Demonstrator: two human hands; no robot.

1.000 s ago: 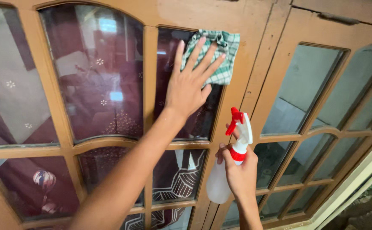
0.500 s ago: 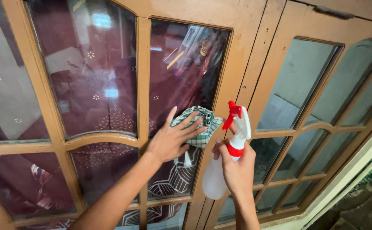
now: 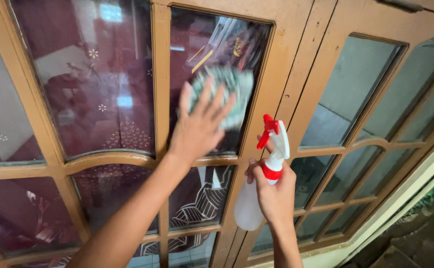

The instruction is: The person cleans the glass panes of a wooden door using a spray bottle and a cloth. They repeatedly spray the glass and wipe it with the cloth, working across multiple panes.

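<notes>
My left hand [image 3: 199, 126] is pressed flat, fingers spread, on a green checked cloth [image 3: 227, 94], holding it against the upper glass pane [image 3: 217, 49] of the wooden window frame [image 3: 286, 64]. The cloth is blurred, so I judge it is mid-wipe. My right hand [image 3: 274, 191] is clenched around the neck of a spray bottle [image 3: 259, 191], just below and to the right of the cloth, in front of the frame's upright. Its red trigger and white nozzle [image 3: 274, 136] point toward the glass; I cannot tell whether a finger is on the trigger.

As for progress, I judge that this 1 pane is being worked on. I cannot tell from the reflections whether it is clean yet, nor whether the left pane [image 3: 87, 79], the lower panes [image 3: 197, 193] or the right-hand sash panes [image 3: 356, 89] have been wiped.

The bottle is pale and translucent; its liquid level I cannot make out.
</notes>
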